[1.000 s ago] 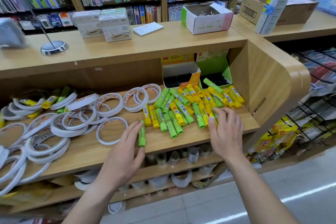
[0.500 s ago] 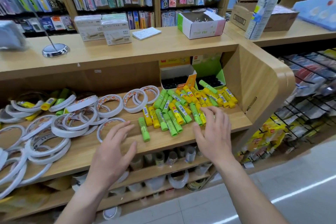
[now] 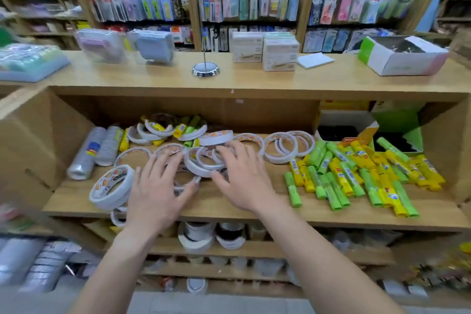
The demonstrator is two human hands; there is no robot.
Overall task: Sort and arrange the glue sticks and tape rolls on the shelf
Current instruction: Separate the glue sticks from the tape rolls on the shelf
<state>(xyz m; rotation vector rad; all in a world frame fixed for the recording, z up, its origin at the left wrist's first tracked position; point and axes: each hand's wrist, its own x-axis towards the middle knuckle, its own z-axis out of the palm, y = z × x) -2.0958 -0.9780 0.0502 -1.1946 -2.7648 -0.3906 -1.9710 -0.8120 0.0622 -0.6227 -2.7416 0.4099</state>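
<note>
Several white tape rolls (image 3: 280, 146) lie scattered over the middle and left of the wooden shelf (image 3: 229, 209). One thicker roll (image 3: 112, 187) stands tilted at the front left. Green and yellow glue sticks (image 3: 356, 176) are heaped on the right, and a few more glue sticks (image 3: 183, 130) are mixed among rolls at the back. My left hand (image 3: 158, 191) hovers over the rolls with fingers spread, fingertips touching them. My right hand (image 3: 244, 178), also spread, reaches onto the rolls in the centre. Neither hand holds anything.
Wrapped stacks of clear tape (image 3: 89, 153) lie at the shelf's left end. Open boxes (image 3: 349, 127) stand at the back right. On the top counter are a metal spike stand (image 3: 206, 69), white boxes (image 3: 277, 51) and an open carton (image 3: 402, 57). More tape rolls (image 3: 198, 237) sit on lower shelves.
The view has swung left. Both hands have left the glue sticks and moved left onto the tape rolls in the shelf's centre.
</note>
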